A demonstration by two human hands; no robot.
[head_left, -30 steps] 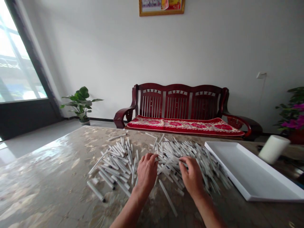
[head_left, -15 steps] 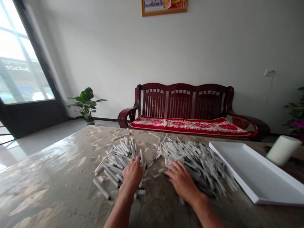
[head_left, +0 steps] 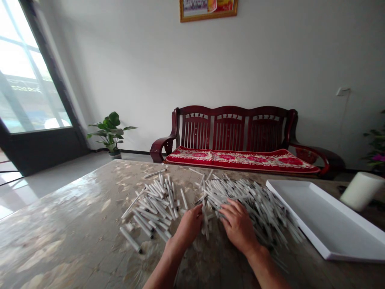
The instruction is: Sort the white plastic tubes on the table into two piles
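Left of the tray [head_left: 319, 228], white tubes [head_left: 246, 202] lie in two piles on the table [head_left: 66, 204]. The left hand [head_left: 189, 227], fingers curled together, sits between the piles; the right hand [head_left: 239, 227], fingers slightly spread, presses the pile nearer the tray. Any grip is hard to tell.

The picture [head_left: 208, 9] is cut off by the top edge, and its contents are too small to read. The plant [head_left: 377, 146] at far right is cut off by the right edge. The view through the window [head_left: 27, 72] is washed out. The left forearm [head_left: 162, 269] and right forearm [head_left: 266, 271] run out at the bottom edge. The left hand [head_left: 189, 226] and right hand [head_left: 239, 226] hide part of the tubes [head_left: 252, 204], whose number and end details are too small to tell. Whether either hand grips a tube cannot be told.
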